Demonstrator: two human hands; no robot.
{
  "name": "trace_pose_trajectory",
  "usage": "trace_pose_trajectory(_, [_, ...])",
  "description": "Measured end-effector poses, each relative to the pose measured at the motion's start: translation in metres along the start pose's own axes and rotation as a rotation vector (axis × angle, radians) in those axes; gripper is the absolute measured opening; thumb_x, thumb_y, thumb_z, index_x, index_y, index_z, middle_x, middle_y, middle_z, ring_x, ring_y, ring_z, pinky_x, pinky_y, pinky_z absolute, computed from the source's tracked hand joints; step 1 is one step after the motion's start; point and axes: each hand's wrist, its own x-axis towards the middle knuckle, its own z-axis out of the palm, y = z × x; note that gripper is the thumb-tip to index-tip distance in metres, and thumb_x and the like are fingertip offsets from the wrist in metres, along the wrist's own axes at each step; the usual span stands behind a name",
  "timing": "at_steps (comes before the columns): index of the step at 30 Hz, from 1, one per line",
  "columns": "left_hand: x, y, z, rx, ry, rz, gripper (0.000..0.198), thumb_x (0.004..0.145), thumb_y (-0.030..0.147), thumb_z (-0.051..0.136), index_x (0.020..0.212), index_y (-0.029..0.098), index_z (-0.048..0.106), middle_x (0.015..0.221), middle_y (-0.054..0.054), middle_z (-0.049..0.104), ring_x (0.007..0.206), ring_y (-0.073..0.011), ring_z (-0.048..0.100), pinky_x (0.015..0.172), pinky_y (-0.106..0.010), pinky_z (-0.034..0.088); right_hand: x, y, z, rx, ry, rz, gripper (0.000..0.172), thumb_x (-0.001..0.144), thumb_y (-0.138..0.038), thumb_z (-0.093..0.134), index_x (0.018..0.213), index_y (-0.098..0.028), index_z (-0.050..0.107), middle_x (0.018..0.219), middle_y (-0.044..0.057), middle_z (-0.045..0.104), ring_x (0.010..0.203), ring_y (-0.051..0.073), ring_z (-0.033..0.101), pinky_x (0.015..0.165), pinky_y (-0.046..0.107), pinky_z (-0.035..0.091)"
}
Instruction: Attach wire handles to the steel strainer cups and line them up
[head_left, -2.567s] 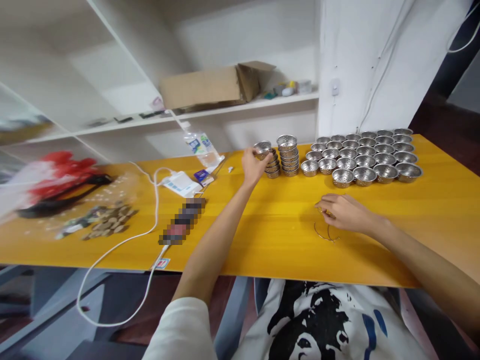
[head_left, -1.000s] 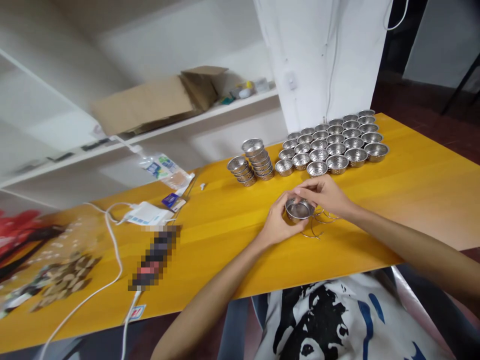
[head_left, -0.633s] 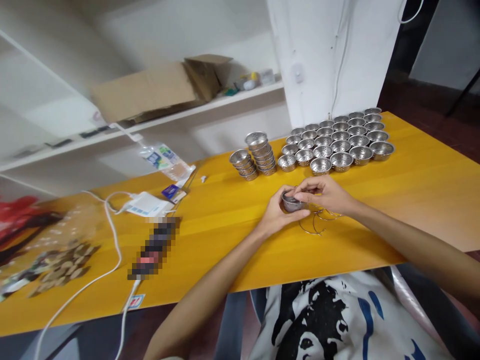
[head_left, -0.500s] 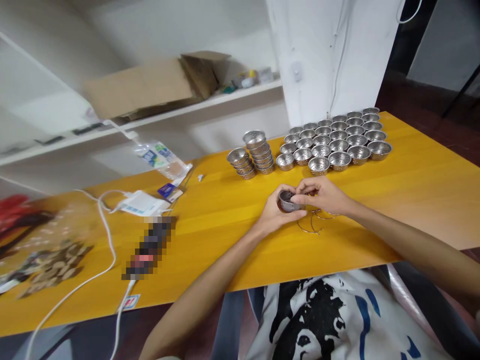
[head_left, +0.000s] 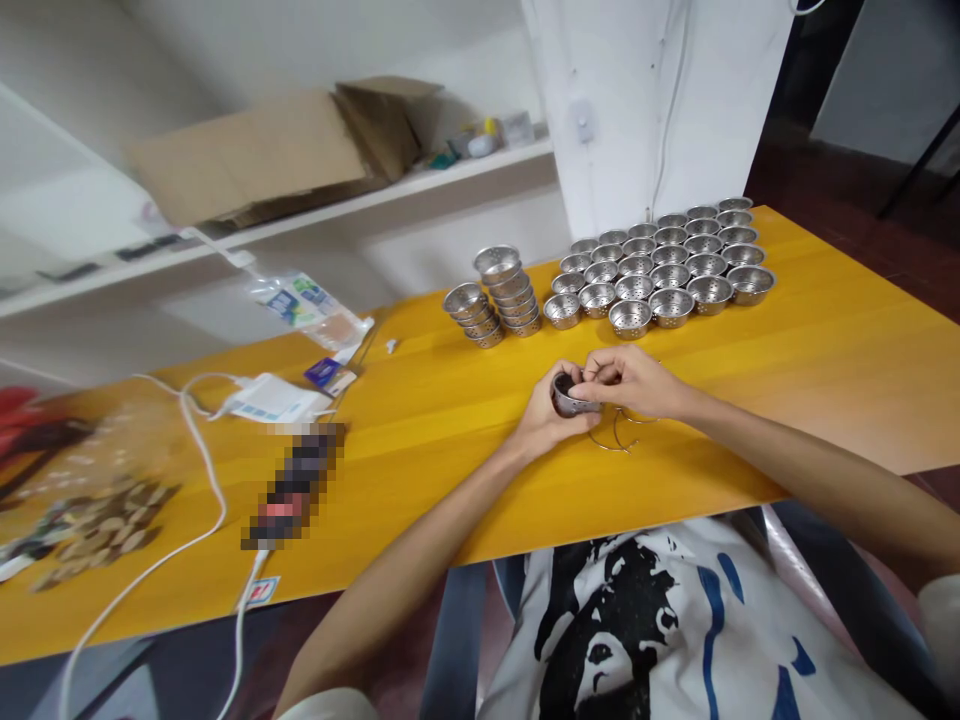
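The cup point(head_left: 576, 405) is above the desk point(head_left: 690, 390), tilted, its open top facing up and toward the right hand point(head_left: 630, 382). The left hand point(head_left: 540, 410) wraps it from the side, its grip clamped on the wall. The right hand's fingertips meet at the rim; whether that grip is clamped on the cup or on something else, I cannot tell. Thin wires point(head_left: 619, 448) lie just beside the cup, below the right hand. Beyond the hands stand two stacks of cups, a shorter one point(head_left: 474, 318) and a taller one point(head_left: 516, 295) next to it. Right of these, more cups point(head_left: 671, 275) sit in close rows, openings up. Farther left are a white charger point(head_left: 277, 398) and a bottle point(head_left: 307, 305).
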Motion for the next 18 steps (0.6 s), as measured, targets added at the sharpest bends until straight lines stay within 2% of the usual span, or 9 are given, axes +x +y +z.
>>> trace_pose_trajectory(4, [0.0,-0.0008,0.0006,-0.014,0.001,0.007,0.062,0.066,0.048,0.096,0.092,0.021,0.047,0.086,0.004,0.048,0.074,-0.0106,0.042,0.069,-0.024,0.037,-0.0004,-0.0002,-0.002,0.033,-0.025,0.013,0.042,0.087,-0.057,0.08,0.082,-0.019,0.061,0.068,-0.003,0.06,0.058,0.01,0.048,0.054,0.025,0.028])
trace_pose_trajectory(11, [-0.0007,-0.003,-0.0001,-0.014,0.009,0.0,0.065,0.065,0.052,0.096,0.091,0.022,0.045,0.087,0.004,0.047,0.075,-0.0111,0.042,0.07,-0.025,0.037,0.0,0.0026,-0.0031,0.057,-0.049,0.017,0.044,0.089,-0.06,0.079,0.083,-0.02,0.061,0.065,-0.004,0.06,0.056,0.01,0.048,0.054,0.024,0.027])
trace_pose_trajectory(18, [-0.0013,-0.0052,-0.0023,-0.012,-0.007,0.029,0.063,0.068,0.05,0.096,0.09,0.022,0.044,0.086,0.005,0.045,0.073,-0.0112,0.04,0.067,-0.025,0.035,0.0005,0.0041,-0.0007,0.088,-0.022,0.023,0.048,0.085,-0.062,0.083,0.082,-0.019,0.063,0.07,-0.002,0.063,0.061,0.011,0.053,0.057,0.025,0.033])
